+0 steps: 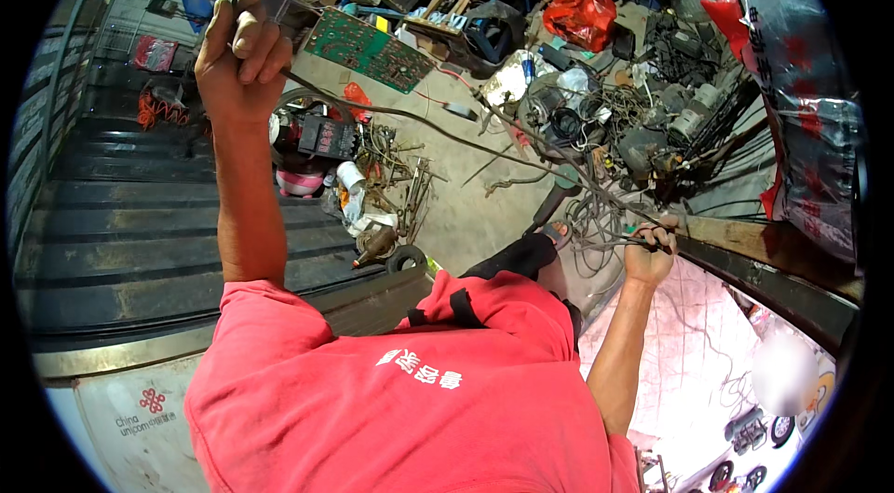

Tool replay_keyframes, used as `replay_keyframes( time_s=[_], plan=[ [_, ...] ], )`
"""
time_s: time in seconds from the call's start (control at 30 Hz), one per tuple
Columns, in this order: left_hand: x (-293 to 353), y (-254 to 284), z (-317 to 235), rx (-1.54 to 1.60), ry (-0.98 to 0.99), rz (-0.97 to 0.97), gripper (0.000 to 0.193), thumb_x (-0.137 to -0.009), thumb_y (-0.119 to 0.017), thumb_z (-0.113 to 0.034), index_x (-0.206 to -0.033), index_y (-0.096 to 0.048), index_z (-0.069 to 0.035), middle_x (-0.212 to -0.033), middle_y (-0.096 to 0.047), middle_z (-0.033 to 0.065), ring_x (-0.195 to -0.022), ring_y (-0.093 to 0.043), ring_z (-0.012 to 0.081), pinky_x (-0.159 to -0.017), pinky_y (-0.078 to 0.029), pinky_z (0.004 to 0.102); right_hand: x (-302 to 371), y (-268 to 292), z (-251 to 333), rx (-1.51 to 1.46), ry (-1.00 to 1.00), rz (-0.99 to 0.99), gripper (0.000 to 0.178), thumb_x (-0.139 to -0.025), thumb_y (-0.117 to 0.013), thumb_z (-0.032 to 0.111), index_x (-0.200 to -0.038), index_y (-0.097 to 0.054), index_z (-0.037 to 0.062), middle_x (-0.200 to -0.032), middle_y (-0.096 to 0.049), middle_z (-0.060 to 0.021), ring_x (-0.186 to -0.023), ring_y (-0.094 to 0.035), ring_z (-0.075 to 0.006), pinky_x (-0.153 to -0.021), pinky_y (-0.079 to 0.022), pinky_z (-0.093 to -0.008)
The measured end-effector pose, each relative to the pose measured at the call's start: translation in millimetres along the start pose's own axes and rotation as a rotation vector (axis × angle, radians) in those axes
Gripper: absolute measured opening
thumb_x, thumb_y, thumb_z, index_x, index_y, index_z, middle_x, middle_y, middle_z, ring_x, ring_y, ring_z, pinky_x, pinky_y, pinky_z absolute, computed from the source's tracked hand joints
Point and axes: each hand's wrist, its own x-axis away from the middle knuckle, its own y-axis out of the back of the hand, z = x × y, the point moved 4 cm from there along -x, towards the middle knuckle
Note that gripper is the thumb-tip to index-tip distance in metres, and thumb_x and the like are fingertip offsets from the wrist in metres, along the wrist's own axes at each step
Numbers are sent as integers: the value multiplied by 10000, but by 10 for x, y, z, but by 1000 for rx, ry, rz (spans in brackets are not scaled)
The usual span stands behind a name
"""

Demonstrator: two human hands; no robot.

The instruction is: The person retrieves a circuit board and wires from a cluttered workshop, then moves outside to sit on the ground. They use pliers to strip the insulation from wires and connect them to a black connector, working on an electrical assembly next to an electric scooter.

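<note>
A dark cable runs slantwise between my two hands, over the floor. Raised at the upper left, my left hand is closed on the cable, which comes out beside its little finger. Lower down on the right, my right hand wraps its fingers round the cable, beside a tangle of grey cords. Just right of my left hand, a green circuit board shows with a thin red wire at its corner. I cannot tell what supports the board. My fingers hide the cable's grip points.
Dark ribbed panels lie at the left. A red plastic bag and piles of motors and scrap fill the far right. Hand tools lie on the floor. A large printed sack stands at the right edge, above a wooden beam.
</note>
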Motion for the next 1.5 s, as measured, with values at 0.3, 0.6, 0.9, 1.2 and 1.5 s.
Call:
replay_keyframes(
  time_s=[0.3, 0.6, 0.9, 1.2, 1.5],
  plan=[
    [92, 291, 677, -38, 142, -98, 464, -1075, -282, -272, -1341, -455, 68, -733, -506, 17, -492, -339, 70, -469, -324, 266, 313, -63, -364, 279, -34, -134, 142, -1007, -491, 273, -1027, -585, 169, -956, -632, 56, -625, -454, -59, -577, -400, -253],
    [278, 47, 1987, -24, 481, -253, 389, -1042, -400, -285, -1287, -530, -12, -631, -443, -42, -442, -315, 43, -432, -269, 224, 619, -343, -686, 799, 67, -138, 155, -950, -598, 236, -1037, -609, 109, -849, -669, -67, -600, -574, -128, -494, -410, -244],
    [597, -498, 2985, 42, 732, -264, 350, -954, -580, -246, -1252, -536, -69, -712, -559, 16, -412, -312, 43, -377, -245, 207, 841, -689, -905, 1137, 81, -39, 167, -933, -632, 226, -970, -611, 64, -815, -640, -43, -580, -484, -64, -494, -378, -192],
    [781, -1185, 3664, 127, 989, -80, 312, -886, -681, -199, -1118, -520, -65, -873, -653, 80, -439, -389, 45, -375, -267, 209, 952, -704, -999, 1417, -51, 43, 220, -929, -633, 232, -1002, -647, 24, -814, -692, -66, -568, -511, -63, -498, -401, -210],
    [702, -1078, 3583, 255, 953, -119, 254, -911, -598, -148, -1151, -520, -120, -798, -599, -3, -428, -330, 11, -392, -237, 177, 994, -489, -806, 1078, -62, -31, 352, -979, -520, 312, -1149, -616, 19, -911, -691, -72, -626, -578, -100, -513, -429, -213]
  ],
)
